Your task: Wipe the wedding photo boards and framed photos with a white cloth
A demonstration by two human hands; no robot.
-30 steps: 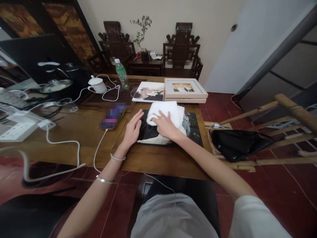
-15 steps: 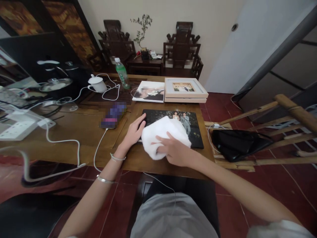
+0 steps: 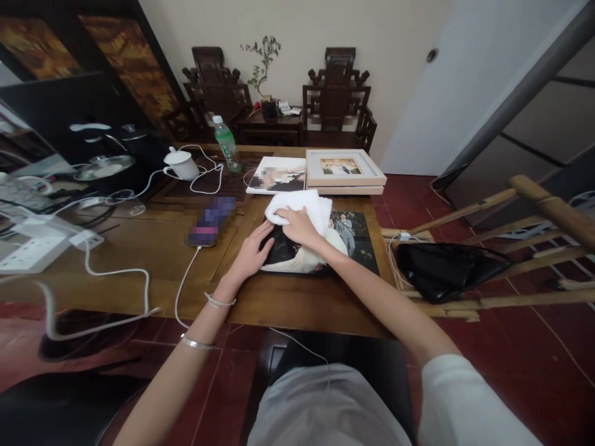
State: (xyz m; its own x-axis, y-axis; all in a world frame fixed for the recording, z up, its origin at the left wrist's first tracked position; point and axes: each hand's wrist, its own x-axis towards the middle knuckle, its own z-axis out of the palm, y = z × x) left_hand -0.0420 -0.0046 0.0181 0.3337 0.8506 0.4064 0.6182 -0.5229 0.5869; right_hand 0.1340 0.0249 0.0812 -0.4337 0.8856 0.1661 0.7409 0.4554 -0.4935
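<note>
A dark wedding photo panel (image 3: 365,244) lies flat on the wooden table (image 3: 297,303), showing a couple outdoors. My right hand (image 3: 302,229) grips a folded white towel (image 3: 320,207) and presses it on the panel's upper left part, hiding that corner. Against the panel's left edge rests my left hand (image 3: 255,249), its fingers stretched out and close to the towel. A bracelet and a bangle circle my left wrist and forearm.
Behind the panel lie a white-edged photo print (image 3: 279,175) and stacked picture frames (image 3: 344,168). To the left are a phone (image 3: 211,222) on a white cable, a green bottle (image 3: 227,145), a lidded white cup (image 3: 181,165) and a power strip (image 3: 32,244). A bamboo chair (image 3: 553,210) holds a black bag (image 3: 455,267).
My right hand has slid the towel away from me, from the panel's near edge to its far left part, uncovering the lower picture. My left hand stays at the left edge.
</note>
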